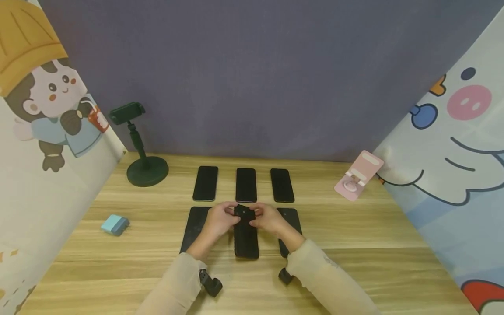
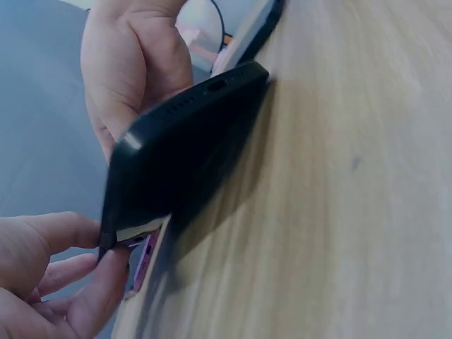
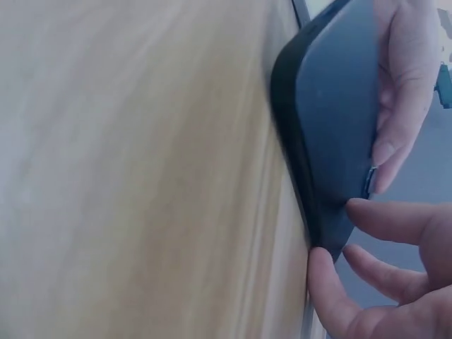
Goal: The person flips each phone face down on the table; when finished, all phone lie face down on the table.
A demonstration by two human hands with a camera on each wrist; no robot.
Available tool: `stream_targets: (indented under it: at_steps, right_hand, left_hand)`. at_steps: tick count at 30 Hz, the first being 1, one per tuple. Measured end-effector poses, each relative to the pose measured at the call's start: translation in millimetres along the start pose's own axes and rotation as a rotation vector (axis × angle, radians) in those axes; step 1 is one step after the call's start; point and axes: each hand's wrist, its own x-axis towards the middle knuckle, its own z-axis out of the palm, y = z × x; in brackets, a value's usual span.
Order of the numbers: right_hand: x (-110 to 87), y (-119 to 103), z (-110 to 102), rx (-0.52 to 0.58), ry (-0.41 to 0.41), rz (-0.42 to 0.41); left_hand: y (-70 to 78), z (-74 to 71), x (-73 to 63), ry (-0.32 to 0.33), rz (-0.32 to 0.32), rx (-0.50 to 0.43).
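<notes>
In the head view a black smartphone [image 1: 246, 239] lies lengthwise between both hands, its back with a small camera dot facing up. My left hand [image 1: 218, 220] pinches its far left corner between thumb and fingers. On the opposite far corner, my right hand [image 1: 271, 218] grips the edge likewise. The left wrist view shows the phone [image 2: 180, 141] tilted above the wooden tabletop, with a charging port and speaker holes along its near end. Dark phones flank it, one on the left [image 1: 193, 229] partly behind my left forearm, another on the right [image 1: 290, 218] partly covered by my right.
Three dark phones line the back, left [image 1: 205, 183], middle [image 1: 246, 185] and right [image 1: 282, 185]. A dark green phone stand [image 1: 147, 171] stands back left, a blue charger plug [image 1: 115, 225] in front of it. At back right is a pink folding stand [image 1: 359, 175].
</notes>
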Motion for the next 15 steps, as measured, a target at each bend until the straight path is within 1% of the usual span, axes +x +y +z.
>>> stream_targets:
  at_steps: [3, 6, 10, 15]
  right_hand:
    - [1.3, -0.4, -0.6, -0.043, 0.009, 0.005]
    - [1.9, -1.1, -1.0, -0.064, 0.015, 0.018]
    - [2.6, -1.0, -0.5, -0.080, 0.021, 0.036]
    - [3.8, 0.8, 0.4, -0.109, 0.030, 0.046]
  left_hand:
    - [-2.8, 0.2, 1.0, -0.006, -0.012, 0.042]
    - [-5.0, 0.6, 2.3, -0.006, -0.015, 0.099]
    - [-7.5, 1.3, 3.2, -0.002, 0.001, 0.185]
    - [-8.9, 3.6, 4.2, -0.003, 0.019, 0.230]
